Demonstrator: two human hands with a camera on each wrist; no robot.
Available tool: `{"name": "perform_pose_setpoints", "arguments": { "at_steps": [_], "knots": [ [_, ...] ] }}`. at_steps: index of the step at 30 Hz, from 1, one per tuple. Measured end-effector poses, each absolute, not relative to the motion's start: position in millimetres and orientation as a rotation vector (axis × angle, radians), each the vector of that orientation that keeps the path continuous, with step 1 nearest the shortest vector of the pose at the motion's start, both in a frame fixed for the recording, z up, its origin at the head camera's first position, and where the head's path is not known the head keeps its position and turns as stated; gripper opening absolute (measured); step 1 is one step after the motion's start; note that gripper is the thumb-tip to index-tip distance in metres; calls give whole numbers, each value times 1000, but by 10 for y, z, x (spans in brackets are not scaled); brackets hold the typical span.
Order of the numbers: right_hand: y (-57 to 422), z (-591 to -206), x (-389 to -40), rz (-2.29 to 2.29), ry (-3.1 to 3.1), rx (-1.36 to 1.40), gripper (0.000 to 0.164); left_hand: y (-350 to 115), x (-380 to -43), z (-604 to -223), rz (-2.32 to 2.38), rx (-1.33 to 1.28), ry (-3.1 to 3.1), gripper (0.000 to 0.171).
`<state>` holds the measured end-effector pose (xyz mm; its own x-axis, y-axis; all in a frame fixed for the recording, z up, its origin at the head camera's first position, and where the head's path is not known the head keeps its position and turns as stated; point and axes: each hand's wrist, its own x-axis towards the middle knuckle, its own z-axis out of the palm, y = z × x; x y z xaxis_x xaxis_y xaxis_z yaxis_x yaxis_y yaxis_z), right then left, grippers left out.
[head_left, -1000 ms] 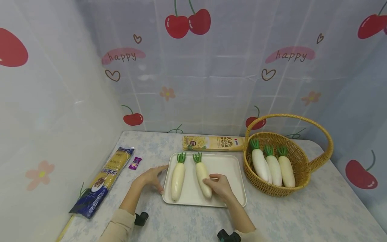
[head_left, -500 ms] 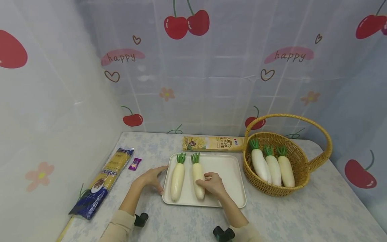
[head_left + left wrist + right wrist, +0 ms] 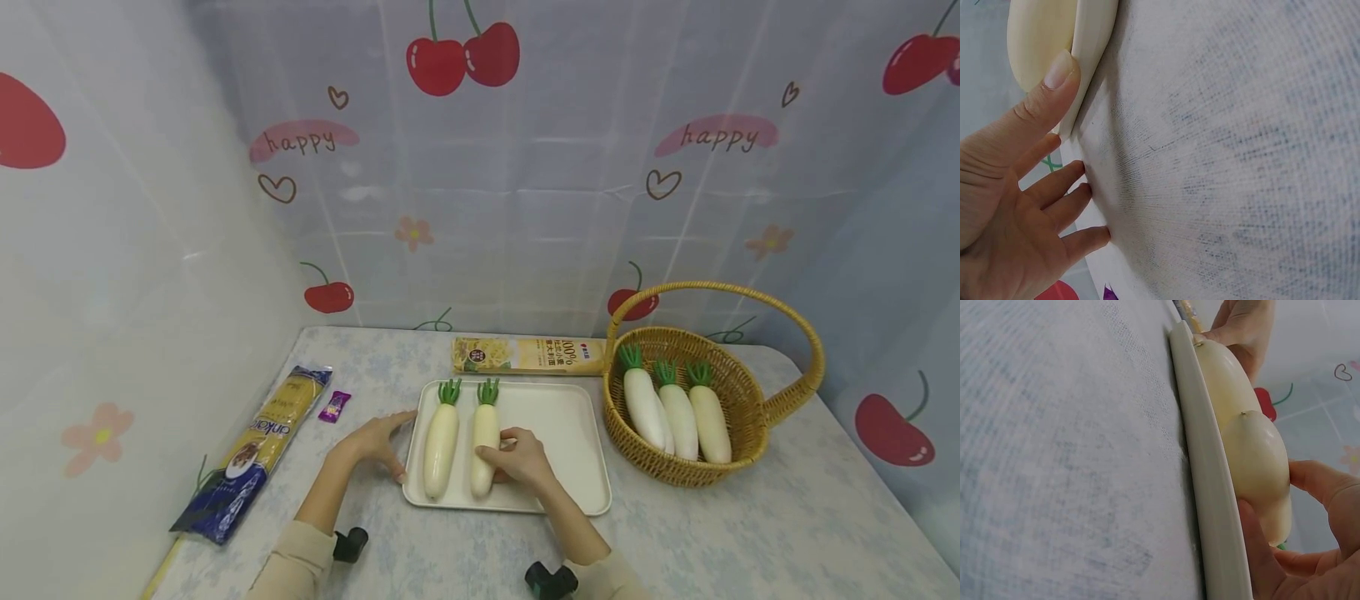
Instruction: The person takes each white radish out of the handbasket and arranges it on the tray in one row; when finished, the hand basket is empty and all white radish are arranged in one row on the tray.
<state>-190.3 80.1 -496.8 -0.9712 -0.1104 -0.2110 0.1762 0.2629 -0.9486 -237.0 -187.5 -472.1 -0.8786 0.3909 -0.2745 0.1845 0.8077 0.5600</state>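
Observation:
A white tray [image 3: 551, 408] holds two white radishes with green tops, lying side by side. My right hand [image 3: 521, 457] grips the right-hand radish [image 3: 485, 429] from its right side, around its lower half. In the right wrist view, fingers bear on that radish [image 3: 1257, 456] just over the tray rim [image 3: 1200, 450]. The left-hand radish [image 3: 441, 450] lies near the tray's left edge, untouched. My left hand [image 3: 375, 443] spreads its fingers and thumb at the tray's left side. Its thumb [image 3: 1054, 81] touches the tray rim in the left wrist view.
A wicker basket [image 3: 622, 442] with a tall handle holds three white radishes at the right. Behind the tray lies a yellow pasta pack [image 3: 525, 356]. At the left are a blue and yellow pasta bag [image 3: 255, 458] and a small purple wrapped sweet [image 3: 334, 407].
My right hand has shifted the right-hand radish leftward on the tray and straightened it, roughly upright in view. The left hand has stayed at the tray's edge.

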Motion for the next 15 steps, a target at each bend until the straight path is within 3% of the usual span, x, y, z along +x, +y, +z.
{"name": "perform_pose_setpoints", "arguments": {
  "at_steps": [15],
  "knots": [
    [745, -4962, -1904, -1718, 2360, 6, 65, -1886, -2389, -4743, 756, 447, 2611, 109]
  ]
}}
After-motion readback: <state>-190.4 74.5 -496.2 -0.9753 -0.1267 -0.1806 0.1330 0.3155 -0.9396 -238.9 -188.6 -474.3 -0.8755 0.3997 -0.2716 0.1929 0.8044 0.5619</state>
